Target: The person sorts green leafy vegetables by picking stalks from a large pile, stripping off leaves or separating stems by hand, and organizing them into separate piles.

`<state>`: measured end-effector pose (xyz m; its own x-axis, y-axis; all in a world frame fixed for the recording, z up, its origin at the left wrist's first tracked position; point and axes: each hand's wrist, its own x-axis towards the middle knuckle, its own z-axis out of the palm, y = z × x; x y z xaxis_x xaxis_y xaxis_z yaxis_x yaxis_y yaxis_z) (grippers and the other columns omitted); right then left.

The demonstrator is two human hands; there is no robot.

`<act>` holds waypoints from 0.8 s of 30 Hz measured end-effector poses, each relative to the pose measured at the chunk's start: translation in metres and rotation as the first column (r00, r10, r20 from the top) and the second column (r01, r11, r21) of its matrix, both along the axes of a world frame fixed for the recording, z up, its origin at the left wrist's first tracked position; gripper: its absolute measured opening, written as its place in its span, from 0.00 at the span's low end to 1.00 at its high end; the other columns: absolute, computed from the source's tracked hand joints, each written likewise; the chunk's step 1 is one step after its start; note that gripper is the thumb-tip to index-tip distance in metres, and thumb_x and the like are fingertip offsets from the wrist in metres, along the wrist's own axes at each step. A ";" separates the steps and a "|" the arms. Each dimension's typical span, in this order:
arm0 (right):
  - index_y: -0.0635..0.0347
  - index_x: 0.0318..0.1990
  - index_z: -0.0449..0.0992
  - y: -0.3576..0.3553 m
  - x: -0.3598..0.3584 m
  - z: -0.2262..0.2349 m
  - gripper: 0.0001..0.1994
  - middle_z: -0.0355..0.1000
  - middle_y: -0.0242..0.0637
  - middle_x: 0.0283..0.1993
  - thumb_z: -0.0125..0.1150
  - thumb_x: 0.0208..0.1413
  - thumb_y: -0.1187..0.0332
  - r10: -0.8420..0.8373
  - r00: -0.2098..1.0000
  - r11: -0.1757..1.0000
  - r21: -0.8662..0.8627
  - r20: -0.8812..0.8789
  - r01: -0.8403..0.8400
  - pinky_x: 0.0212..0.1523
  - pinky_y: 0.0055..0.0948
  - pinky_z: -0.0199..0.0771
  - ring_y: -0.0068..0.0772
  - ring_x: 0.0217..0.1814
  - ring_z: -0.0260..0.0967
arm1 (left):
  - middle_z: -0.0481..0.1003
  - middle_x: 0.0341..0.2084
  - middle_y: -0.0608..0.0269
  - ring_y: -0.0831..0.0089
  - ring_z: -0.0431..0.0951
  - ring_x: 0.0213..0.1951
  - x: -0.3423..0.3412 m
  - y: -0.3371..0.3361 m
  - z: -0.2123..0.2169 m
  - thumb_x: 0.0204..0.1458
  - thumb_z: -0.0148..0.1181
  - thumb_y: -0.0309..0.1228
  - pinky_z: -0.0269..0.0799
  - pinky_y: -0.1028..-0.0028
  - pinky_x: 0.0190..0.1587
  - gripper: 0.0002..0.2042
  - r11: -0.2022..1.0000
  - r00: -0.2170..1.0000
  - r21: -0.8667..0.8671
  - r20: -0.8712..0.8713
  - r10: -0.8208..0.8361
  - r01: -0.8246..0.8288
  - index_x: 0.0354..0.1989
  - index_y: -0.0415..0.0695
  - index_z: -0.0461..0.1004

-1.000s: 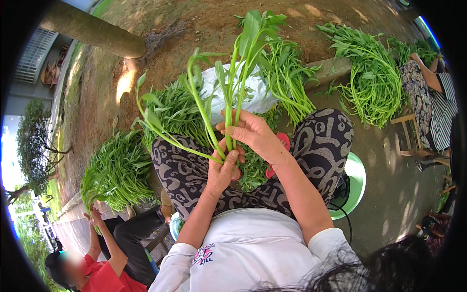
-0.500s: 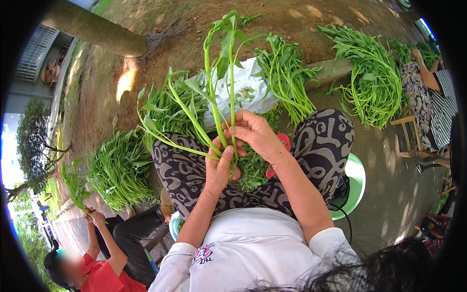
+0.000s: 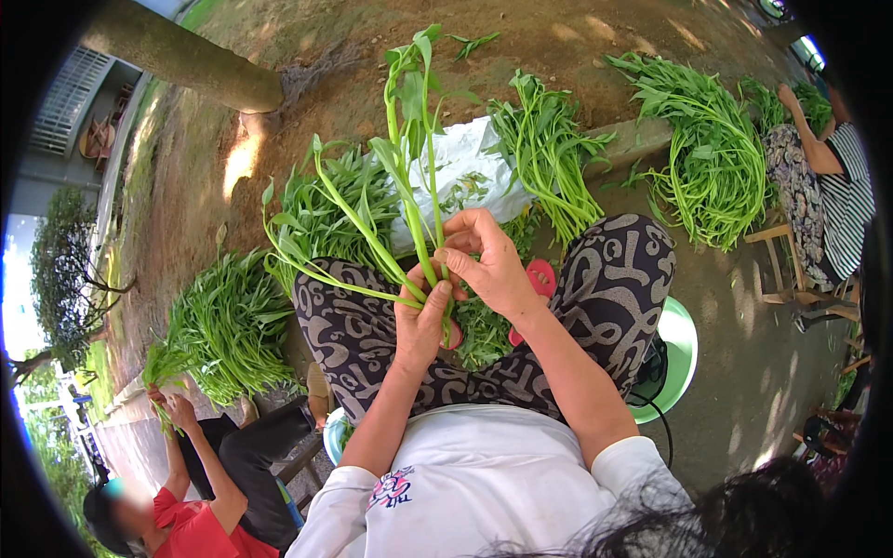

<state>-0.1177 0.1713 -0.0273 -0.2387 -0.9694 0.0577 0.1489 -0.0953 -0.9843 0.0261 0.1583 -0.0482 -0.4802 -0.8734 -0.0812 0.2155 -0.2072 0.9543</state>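
Several long green water spinach stems (image 3: pixel 419 237) stand up from my left hand (image 3: pixel 420 330), which is closed around their lower ends above my lap. Two rise almost straight with leaves at their tips; the others lean out to the left. My right hand (image 3: pixel 488 270) is beside it, thumb and forefinger pinched on the rightmost upright stem just above the left hand. Below both hands, loose leafy trimmings (image 3: pixel 488 330) lie on the ground between my feet. Beyond the stems is a pale plastic sheet (image 3: pixel 451 163) with leaf scraps on it.
Water spinach heaps lie front left (image 3: pixel 326 205), far left (image 3: pixel 233 325), front right (image 3: pixel 558 177) and far right (image 3: pixel 712 167). A light green basin (image 3: pixel 682 349) stands by my right knee. A person in red (image 3: pixel 209 528) holds greens at lower left; another in stripes (image 3: pixel 848 205) sits right.
The upright stems have tipped slightly left, and my right hand has shifted a little with them, still pinching. At lower left, the other person's bunch of greens has moved right and down.
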 end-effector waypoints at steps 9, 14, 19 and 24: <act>0.61 0.39 0.68 -0.001 0.006 0.002 0.13 0.65 0.37 0.40 0.62 0.46 0.79 -0.163 0.939 0.971 -0.218 -0.304 0.098 0.35 0.29 0.72 0.33 0.34 0.69 | 0.72 0.35 0.64 0.78 0.73 0.35 -0.006 0.002 0.004 0.56 0.52 0.22 0.72 0.78 0.40 0.10 0.995 0.995 0.003 0.025 0.097 -0.097 0.46 0.37 0.67; 0.61 0.36 0.68 0.001 0.005 0.004 0.11 0.65 0.37 0.35 0.63 0.46 0.76 -0.167 0.905 0.979 -0.172 -0.391 0.107 0.32 0.29 0.70 0.35 0.33 0.68 | 0.72 0.36 0.64 0.78 0.72 0.39 -0.006 0.000 -0.001 0.56 0.54 0.23 0.71 0.77 0.43 0.11 0.994 0.994 0.013 0.028 0.105 -0.106 0.46 0.38 0.66; 0.61 0.33 0.67 0.001 0.004 0.004 0.09 0.66 0.38 0.31 0.62 0.47 0.75 -0.222 0.860 0.969 -0.198 -0.460 0.145 0.29 0.31 0.69 0.38 0.30 0.68 | 0.72 0.34 0.69 0.83 0.70 0.33 -0.014 -0.004 -0.003 0.55 0.57 0.26 0.65 0.82 0.35 0.10 0.989 0.989 -0.010 -0.032 0.145 -0.146 0.44 0.41 0.67; 0.62 0.32 0.67 0.000 0.004 0.003 0.08 0.67 0.40 0.30 0.61 0.47 0.76 -0.234 0.872 0.967 -0.196 -0.431 0.163 0.29 0.32 0.69 0.40 0.28 0.69 | 0.72 0.35 0.67 0.81 0.71 0.36 -0.015 -0.005 -0.002 0.54 0.57 0.25 0.67 0.81 0.38 0.11 0.991 0.991 -0.001 -0.033 0.132 -0.132 0.45 0.40 0.67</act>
<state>-0.1133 0.1715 -0.0246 -0.3392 -0.8759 0.3432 -0.3406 -0.2258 -0.9127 0.0112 0.1533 -0.0504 -0.3628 -0.9296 -0.0647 0.2720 -0.1721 0.9468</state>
